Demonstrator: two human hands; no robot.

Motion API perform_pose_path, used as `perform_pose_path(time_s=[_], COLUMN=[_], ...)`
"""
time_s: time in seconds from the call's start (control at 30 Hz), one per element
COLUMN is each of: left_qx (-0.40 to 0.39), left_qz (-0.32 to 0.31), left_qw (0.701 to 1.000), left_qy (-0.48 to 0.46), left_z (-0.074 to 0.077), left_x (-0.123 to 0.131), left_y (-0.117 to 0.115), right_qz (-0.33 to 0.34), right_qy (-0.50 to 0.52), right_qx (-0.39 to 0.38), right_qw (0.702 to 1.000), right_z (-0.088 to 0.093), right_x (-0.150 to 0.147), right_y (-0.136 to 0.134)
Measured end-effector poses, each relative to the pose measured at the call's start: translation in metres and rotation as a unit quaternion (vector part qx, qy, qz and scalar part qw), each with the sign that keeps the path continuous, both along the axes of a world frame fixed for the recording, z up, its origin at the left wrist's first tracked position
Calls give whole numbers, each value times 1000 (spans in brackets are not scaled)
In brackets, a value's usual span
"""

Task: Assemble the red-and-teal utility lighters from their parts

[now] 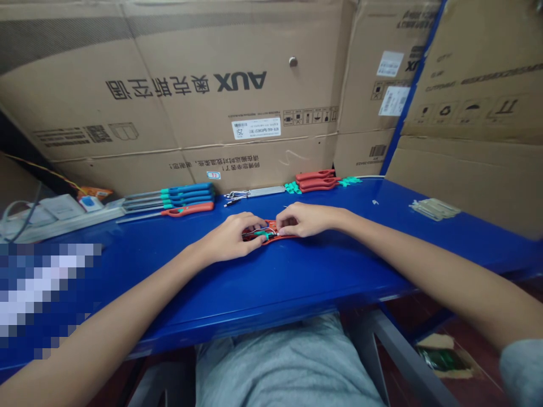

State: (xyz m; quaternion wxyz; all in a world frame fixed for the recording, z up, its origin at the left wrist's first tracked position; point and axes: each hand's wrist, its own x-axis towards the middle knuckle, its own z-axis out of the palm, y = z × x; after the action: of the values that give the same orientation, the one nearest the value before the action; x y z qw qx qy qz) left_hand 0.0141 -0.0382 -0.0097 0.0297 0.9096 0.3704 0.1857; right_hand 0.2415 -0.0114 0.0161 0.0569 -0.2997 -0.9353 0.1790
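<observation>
Both my hands meet at the middle of the blue table [297, 277]. My left hand [231, 236] is closed around the left end of a red tool handle [271, 233] that lies on the table, with a thin metal wire part and a bit of green showing at it. My right hand [303, 219] pinches the same red handle from the right, fingers pressed together. Most of the handle is hidden under my fingers.
A row of blue and red handled screwdrivers [178, 199] lies at the back left. Red handles [316, 180], green pieces [350, 181] and metal shafts [254, 193] lie at the back centre. Pale strips [435, 208] sit at the right. Cardboard boxes [212, 90] wall the back.
</observation>
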Motion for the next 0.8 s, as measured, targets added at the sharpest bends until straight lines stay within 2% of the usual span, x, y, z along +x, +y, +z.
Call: perform_pose_path(time_s=[0.67,0.8], left_qx=[5,9], left_qz=[-2,0], left_qw=[1000,1000], left_qy=[-3,-7], left_z=[1,1], left_x=[1,1], left_y=[0,-1], right_qz=[-2,2], right_qy=[-16,1], right_qx=[5,-23], right_qw=[1000,1000], right_z=[1,0], right_x=[-1,0], right_y=[0,0])
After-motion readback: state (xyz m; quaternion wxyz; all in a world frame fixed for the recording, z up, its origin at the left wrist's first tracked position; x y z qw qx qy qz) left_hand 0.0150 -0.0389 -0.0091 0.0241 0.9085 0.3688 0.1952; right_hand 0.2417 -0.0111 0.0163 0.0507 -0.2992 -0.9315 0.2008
